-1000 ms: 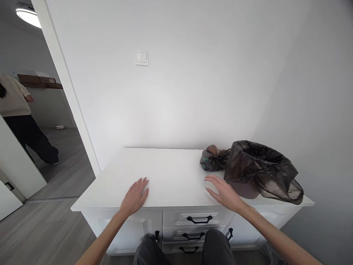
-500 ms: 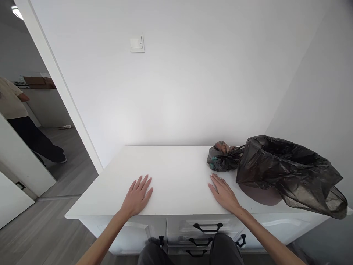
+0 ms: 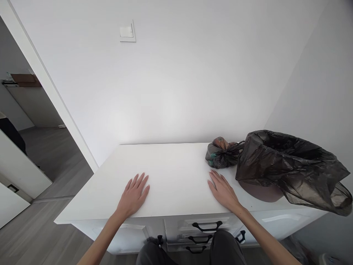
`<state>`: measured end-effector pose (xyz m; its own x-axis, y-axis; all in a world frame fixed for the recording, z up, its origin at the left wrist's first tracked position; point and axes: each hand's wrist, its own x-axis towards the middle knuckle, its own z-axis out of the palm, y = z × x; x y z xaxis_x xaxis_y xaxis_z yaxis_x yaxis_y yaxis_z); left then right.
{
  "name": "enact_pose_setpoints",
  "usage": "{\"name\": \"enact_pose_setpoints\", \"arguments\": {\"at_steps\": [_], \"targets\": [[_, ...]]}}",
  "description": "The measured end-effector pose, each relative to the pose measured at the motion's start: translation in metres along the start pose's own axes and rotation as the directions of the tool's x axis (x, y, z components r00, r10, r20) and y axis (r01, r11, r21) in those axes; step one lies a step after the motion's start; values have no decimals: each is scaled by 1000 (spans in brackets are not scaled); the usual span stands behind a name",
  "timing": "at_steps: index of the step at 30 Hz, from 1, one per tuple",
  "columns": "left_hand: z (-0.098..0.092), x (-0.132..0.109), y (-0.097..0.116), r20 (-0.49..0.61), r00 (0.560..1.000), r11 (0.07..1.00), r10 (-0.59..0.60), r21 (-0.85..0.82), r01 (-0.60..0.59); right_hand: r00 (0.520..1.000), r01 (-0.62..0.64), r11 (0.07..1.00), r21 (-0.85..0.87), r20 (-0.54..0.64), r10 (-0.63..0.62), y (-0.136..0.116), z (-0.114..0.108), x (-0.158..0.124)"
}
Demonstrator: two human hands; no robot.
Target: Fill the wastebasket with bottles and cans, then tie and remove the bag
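Observation:
My left hand [image 3: 133,195] lies flat on the left part of the white cabinet top [image 3: 171,176], fingers spread, holding nothing. Farther right, my right hand [image 3: 223,191] also rests palm down with its fingers stretched out. Just beyond its fingertips sits a small knotted black plastic bag [image 3: 223,152] with orange and green showing through. To the right of that hand stands a brownish bin [image 3: 261,192], lined with a large black bin bag [image 3: 286,165] whose mouth gapes and whose side droops over the rim. Neither hand touches the bags.
Below the top are drawers with black handles [image 3: 207,226]. A light switch [image 3: 127,32] is on the white wall behind. At left, past a door frame [image 3: 52,81], part of a person [image 3: 12,132] shows behind a white door [image 3: 24,169].
The view has shifted slightly, so the wall switch and doorway sit farther left. The person beyond the doorway has moved left, mostly out of sight. Both hands stay flat in place.

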<state>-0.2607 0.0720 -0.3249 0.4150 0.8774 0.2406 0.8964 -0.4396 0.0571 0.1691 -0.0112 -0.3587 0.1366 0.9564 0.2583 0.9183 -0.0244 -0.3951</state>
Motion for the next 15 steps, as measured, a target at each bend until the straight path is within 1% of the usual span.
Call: {"name": "enact_pose_setpoints", "arguments": {"at_steps": [8,15], "targets": [[2,0,-1,-33,999,1000,22,-20,-23,999,27,999,31,-40,-26,4,2,1],[-2,-1,2,-19,1000,1000,-4,-15,4,1000,-15,999,40,-6,15,0,-4,-1]]}}
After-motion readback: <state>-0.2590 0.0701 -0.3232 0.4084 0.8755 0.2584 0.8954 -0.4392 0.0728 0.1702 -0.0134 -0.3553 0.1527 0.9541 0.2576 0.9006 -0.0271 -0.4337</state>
